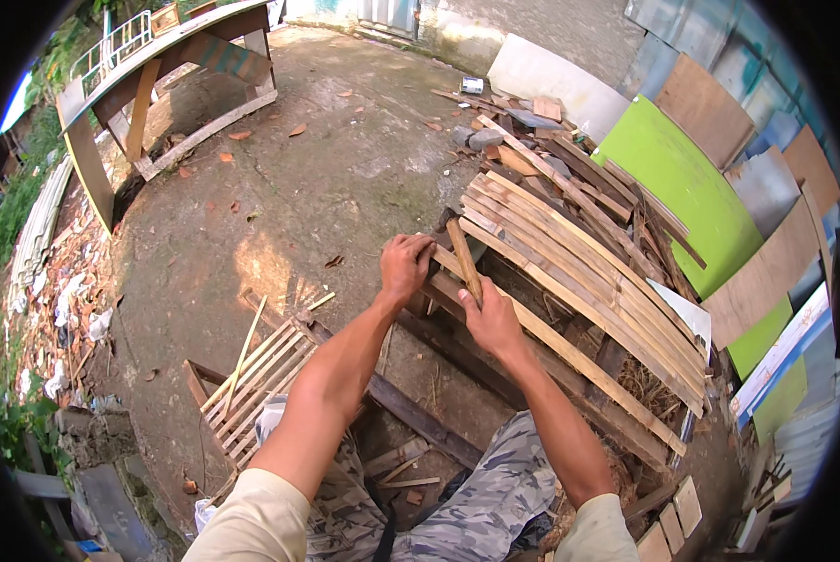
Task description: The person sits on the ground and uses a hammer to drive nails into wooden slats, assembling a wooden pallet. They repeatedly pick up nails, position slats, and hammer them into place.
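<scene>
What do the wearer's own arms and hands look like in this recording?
Both arms wear short, plain, cream-coloured sleeves: the left sleeve and right sleeve leave the forearms bare. The left hand and right hand are ungloved, and no watch or bracelet shows on either wrist.

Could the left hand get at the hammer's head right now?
Probably yes: the left hand is close beside the hammer's head, with nothing visible between them, though it seems occupied at the end of the wooden slat.

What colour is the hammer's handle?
The hammer handle is light brown, clearest in the head view.
</scene>
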Tool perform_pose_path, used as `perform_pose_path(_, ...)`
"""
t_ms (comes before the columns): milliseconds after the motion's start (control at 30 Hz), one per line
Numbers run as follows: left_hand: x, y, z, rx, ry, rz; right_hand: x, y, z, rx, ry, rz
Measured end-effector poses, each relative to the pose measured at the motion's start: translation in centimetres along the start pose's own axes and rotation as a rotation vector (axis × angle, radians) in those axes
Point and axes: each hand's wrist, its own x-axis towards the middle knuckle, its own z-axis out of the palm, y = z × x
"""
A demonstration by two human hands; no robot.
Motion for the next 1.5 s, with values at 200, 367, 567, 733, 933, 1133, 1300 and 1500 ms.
perform_pose_path(200,-0.1,-0.7,0.0,0.016,-0.003,-0.009,-0.2,-0.6,0.0,0.120,0.098,-0.044)
perform_pose_path(367,0.1,-0.2,-0.2,0.051,-0.002,0.020,0.1,-0.3,-0.4,0.075,0.066,0.002)
perform_pose_path(567,-0.2,-0.2,-0.2,0.044,0.004,-0.004,0.2,-0.4,-0.4,0.006,0.012,0.020)
perform_pose_path(733,-0.1,-0.1,-0.1,0.028,0.002,-0.017,0.0,-0.3,-0.4,0.043,0.037,-0.003)
perform_pose_path(933,-0.4,-0.4,0.0,0.026,0.043,-0.050,0.3,-1.3,-0.8,0.047,0.008,0.019)
perform_pose_path(1133,-0.4,0.5,0.1,0.017,0.031,-0.064,0.8,0.7,0.9,0.028,0.050,-0.042)
perform_pose_path(1300,-0.5,0.3,0.0,0.039,0.013,-0.104,0.2,-0.7,0.9,0.028,0.031,0.041)
perform_pose_path(1500,-0.5,0.0,0.2,0.020,-0.025,-0.117,0.2,-1.2,0.3,0.090,0.071,0.010)
